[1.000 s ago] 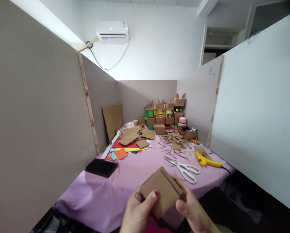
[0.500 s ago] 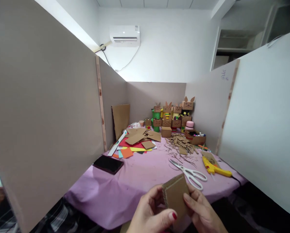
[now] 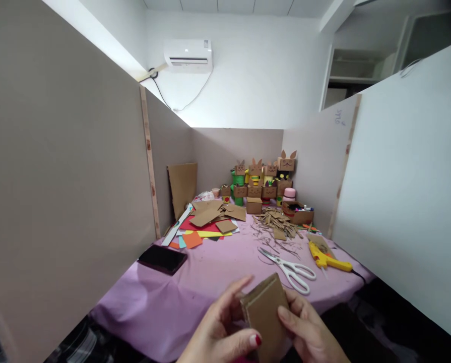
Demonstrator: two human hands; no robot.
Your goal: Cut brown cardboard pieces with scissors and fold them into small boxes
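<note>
A small cardboard box piece (image 3: 266,315) is held up at the table's front edge, tilted, with raw corrugated edges showing along its top left. My right hand (image 3: 308,325) grips its right side, thumb on the front face and fingers behind. Around its left side curls my left hand (image 3: 225,327), thumb with red nail along the lower front, index finger raised off the top left corner. The lower end of the cardboard is partly hidden. White-handled scissors (image 3: 291,269) lie just beyond my right hand.
Yellow glue gun (image 3: 329,259) at right; black phone (image 3: 163,259) at left. Behind lie cardboard sheets (image 3: 206,214), coloured paper, cardboard scraps (image 3: 278,222), an open box of pens (image 3: 298,214) and cardboard animal figures (image 3: 255,176). Grey partitions (image 3: 236,146) enclose the purple-covered table (image 3: 210,272).
My left index finger has lifted and straightened away from the cardboard. The view has shifted slightly, so the table's objects appear a little farther left.
</note>
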